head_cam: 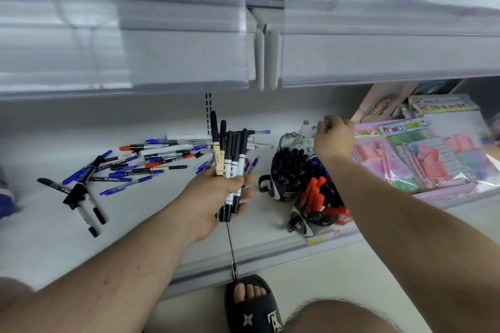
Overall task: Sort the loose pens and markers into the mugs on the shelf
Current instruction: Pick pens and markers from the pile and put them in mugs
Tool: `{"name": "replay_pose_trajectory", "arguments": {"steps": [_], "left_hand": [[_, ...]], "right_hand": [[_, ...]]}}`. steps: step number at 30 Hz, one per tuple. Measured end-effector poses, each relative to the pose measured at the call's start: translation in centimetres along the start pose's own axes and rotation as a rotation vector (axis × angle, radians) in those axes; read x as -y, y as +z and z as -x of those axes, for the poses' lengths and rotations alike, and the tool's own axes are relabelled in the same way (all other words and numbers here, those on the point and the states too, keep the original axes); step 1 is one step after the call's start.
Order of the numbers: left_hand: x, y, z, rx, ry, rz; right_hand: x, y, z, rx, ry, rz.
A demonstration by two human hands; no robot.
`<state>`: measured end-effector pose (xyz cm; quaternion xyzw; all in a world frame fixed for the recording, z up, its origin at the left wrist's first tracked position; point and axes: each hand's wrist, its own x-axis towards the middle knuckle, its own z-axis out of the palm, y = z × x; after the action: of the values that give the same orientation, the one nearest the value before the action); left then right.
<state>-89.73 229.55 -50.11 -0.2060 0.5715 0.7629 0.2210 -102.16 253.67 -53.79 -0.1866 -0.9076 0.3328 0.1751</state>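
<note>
My left hand (216, 197) grips a bundle of several black markers (230, 159), held upright above the white shelf (151, 224). My right hand (334, 140) reaches to the far mug of grey-capped markers (296, 138) and pinches a grey-capped marker (328, 118) over it. In front of that stands a mug packed with black-capped pens (290, 170). Nearest the shelf edge is a mug of red-capped markers (315, 205). A loose pile of blue, red and black pens (151, 159) lies spread on the shelf to the left.
Two thick black markers (84, 203) lie apart at the front left. Packaged pink toy sets (422, 157) fill the shelf to the right of the mugs. An upper shelf (378, 43) overhangs close above. My sandalled foot (251, 303) shows below the shelf edge.
</note>
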Motion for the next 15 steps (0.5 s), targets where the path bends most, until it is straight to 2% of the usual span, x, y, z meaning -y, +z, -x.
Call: {"name": "replay_pose_trajectory", "arguments": {"steps": [5,10,15], "left_hand": [[0.2,-0.5,-0.2,-0.014,-0.008,-0.035],[0.2,-0.9,-0.2,-0.009,-0.006,-0.059],[0.1,-0.7,0.2,0.016,-0.017,-0.068]], "right_hand": [[-0.9,1.9,-0.1,0.002,-0.036,0.048],[-1.9,2.8,-0.1,0.042,-0.096,0.241],[-3.0,3.2,-0.6,0.166,-0.146,0.423]]}}
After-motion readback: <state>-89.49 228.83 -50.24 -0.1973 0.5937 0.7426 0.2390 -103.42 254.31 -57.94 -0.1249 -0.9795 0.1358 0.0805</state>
